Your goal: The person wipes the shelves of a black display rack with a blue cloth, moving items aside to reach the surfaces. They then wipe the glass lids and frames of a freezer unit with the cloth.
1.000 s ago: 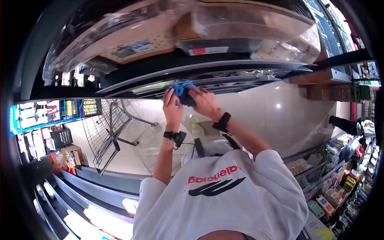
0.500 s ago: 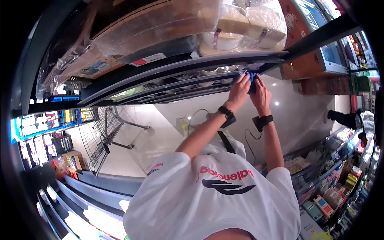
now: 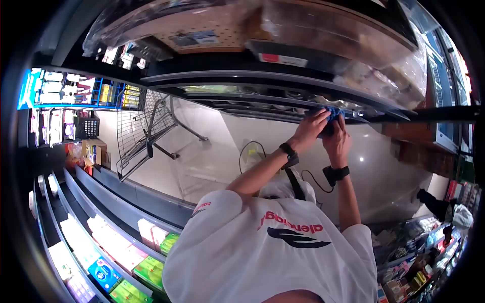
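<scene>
A crumpled blue cloth point(image 3: 332, 113) is bunched between my two hands at the front edge of a dark shelf point(image 3: 283, 102). My left hand point(image 3: 309, 132) has its fingers closed over the cloth's near left side. Close beside it, my right hand point(image 3: 337, 144) grips the cloth from the right, fingers pointing up at the shelf. Part of the cloth and some fingertips are hidden behind the hands. Each wrist wears a black strap with a small dark device.
Plastic-wrapped goods point(image 3: 374, 81) and boxes fill the shelf above. A wire shopping cart point(image 3: 146, 126) stands on the pale floor to the left. Lower left are shelves with green and blue packs point(image 3: 103, 272). Another person point(image 3: 437, 204) is at the far right, near crowded merchandise.
The whole view has turned and shifted, so the shelf and cart sit differently. My hands, still on the blue cloth, appear slightly lower and farther right in view.
</scene>
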Available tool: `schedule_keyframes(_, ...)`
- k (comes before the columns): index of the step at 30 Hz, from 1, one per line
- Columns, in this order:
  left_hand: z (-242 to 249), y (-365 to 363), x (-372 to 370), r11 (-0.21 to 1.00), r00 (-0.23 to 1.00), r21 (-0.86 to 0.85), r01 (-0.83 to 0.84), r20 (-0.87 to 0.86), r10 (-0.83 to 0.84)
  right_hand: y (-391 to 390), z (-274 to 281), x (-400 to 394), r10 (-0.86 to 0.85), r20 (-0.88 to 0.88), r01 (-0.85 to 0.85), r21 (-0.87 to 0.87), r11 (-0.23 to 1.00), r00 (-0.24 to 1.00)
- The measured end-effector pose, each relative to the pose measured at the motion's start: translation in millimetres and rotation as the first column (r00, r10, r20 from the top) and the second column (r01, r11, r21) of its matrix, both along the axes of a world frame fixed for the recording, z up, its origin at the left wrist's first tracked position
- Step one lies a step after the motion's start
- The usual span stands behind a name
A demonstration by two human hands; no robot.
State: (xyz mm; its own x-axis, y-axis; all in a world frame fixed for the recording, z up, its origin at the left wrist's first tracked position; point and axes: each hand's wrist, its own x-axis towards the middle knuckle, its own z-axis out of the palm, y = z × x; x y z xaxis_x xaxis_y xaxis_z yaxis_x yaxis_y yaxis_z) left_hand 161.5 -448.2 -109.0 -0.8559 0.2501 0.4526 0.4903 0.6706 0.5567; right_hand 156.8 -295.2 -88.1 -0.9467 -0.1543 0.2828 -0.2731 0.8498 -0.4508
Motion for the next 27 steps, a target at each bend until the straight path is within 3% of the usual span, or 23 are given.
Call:
schedule_keyframes(9, 8, -214, 71, 0.952, 0.948, -0.016, -0.306, 0.09, 0.306, -196, -9, 34, 0.353, 0.104, -0.348, -0.058, 0.936, 0.93)
schedule_keyframes(11, -23, -260, 80, 0.91, 0.91, 0.049, -0.412, 0.064, 0.409, -244, -10, 40, 0.388, 0.165, -0.386, -0.045, 0.921, 0.907)
schedule_keyframes(12, -7, -282, 88, 0.908, 0.903, -0.021, -0.419, 0.093, 0.419, -268, -4, 44, 0.398, 0.254, -0.398, -0.055, 0.916, 0.882)
schedule_keyframes(13, -12, -306, 93, 0.904, 0.897, 0.014, -0.428, 0.129, 0.423, -291, -3, 46, 0.445, 0.185, -0.452, -0.004, 0.892, 0.876)
schedule_keyframes(14, -6, -327, 101, 0.886, 0.88, -0.051, -0.46, 0.103, 0.463, -314, -4, 50, 0.46, 0.244, -0.474, -0.002, 0.881, 0.854)
schedule_keyframes(15, -5, -344, 106, 0.871, 0.866, 0.01, -0.492, 0.114, 0.487, -335, 7, 52, 0.489, 0.256, -0.474, -0.124, 0.872, 0.834)
schedule_keyframes(16, -3, -359, 112, 0.847, 0.842, -0.013, -0.531, 0.111, 0.529, -355, -5, 55, 0.535, 0.111, -0.523, -0.117, 0.844, 0.838)
schedule_keyframes(18, -8, -391, 120, 0.815, 0.81, -0.024, -0.579, 0.093, 0.579, -388, -4, 62, 0.554, 0.095, -0.538, -0.149, 0.829, 0.827)
schedule_keyframes(21, -21, -405, 125, 0.808, 0.806, -0.036, -0.588, 0.058, 0.589, -412, -7, 70, 0.529, 0.029, -0.512, -0.213, 0.832, 0.848)
schedule_keyframes(23, -17, -394, 121, 0.748, 0.759, 0.157, -0.645, 0.245, 0.603, -404, -3, 68, 0.542, 0.1, -0.519, -0.191, 0.833, 0.834)
schedule_keyframes(25, -5, -385, 122, 0.762, 0.758, -0.144, -0.631, 0.096, 0.646, -384, 9, 64, 0.54, 0.142, -0.523, -0.139, 0.841, 0.83)
schedule_keyframes(27, -3, -366, 116, 0.73, 0.732, -0.121, -0.672, 0.041, 0.68, -361, 9, 56, 0.543, 0.111, -0.527, -0.142, 0.838, 0.832)
